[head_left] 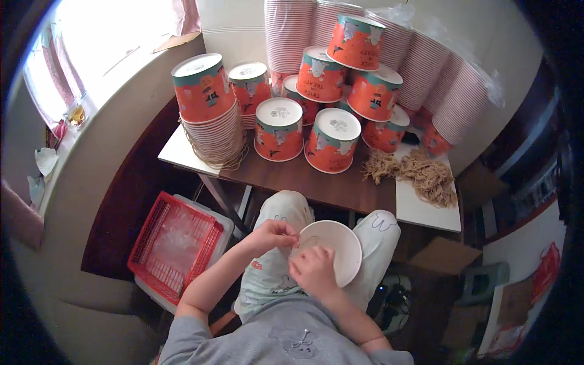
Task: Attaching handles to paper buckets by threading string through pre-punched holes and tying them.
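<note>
A short phrase in dark block capitals, stacked over a few lines, is printed on the orange side of the topmost paper bucket (356,44), and pretty much the same lettering can be spotted on the upper left paper bucket (320,76) just below it. Dark lettering is also carried by the front right paper bucket (331,146), though it's kinda fuzzy. Grey marks are printed on the white bases of that one and of the front left paper bucket (278,137), way too blurry to be read. Some dark green marks are seen on the pale trousers (261,274); whether they're letters can't be told.
</note>
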Demonstrator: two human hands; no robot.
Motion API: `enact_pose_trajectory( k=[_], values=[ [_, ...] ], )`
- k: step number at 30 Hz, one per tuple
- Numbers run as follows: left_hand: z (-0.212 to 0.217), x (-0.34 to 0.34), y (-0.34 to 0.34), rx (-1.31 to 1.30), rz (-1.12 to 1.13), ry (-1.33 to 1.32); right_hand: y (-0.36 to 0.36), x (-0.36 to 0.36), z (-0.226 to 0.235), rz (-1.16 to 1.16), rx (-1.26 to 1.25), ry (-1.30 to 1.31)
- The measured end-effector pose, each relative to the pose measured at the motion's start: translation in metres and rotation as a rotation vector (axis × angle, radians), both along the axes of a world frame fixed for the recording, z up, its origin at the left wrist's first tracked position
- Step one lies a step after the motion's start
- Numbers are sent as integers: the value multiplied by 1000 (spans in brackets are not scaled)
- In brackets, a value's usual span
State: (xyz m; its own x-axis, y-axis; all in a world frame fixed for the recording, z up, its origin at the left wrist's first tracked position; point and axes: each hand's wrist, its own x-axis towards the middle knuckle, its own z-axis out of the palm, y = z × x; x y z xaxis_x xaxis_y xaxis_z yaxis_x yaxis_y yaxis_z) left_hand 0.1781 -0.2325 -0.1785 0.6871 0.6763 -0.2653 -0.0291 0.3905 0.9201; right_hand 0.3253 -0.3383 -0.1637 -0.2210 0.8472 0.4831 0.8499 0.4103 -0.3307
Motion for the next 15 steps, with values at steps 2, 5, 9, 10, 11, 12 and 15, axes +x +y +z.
enact_pose_trajectory(
  k=[2, 5, 9, 10, 11, 12, 15],
  values=[
    [0, -2, -1, 44, -20, 29, -2, -8, -6, 16, -45, -86],
    [0, -5, -1, 243, -50, 102, 6, 4, -10, 61, -130, 56],
    [6, -6, -2, 512, -114, 134, 23, 18, -6, -26, -363, 426],
    [9, -5, -2, 529, -119, 135, 24, 18, -10, -23, -363, 423],
    [13, -4, -2, 529, -116, 133, 26, 19, -16, 14, -383, 416],
    [17, -3, -2, 548, -124, 195, 27, 20, -20, 51, -403, 410],
    [14, -5, -2, 599, -118, 235, 30, 17, -15, -3, -520, 396]
  ],
)
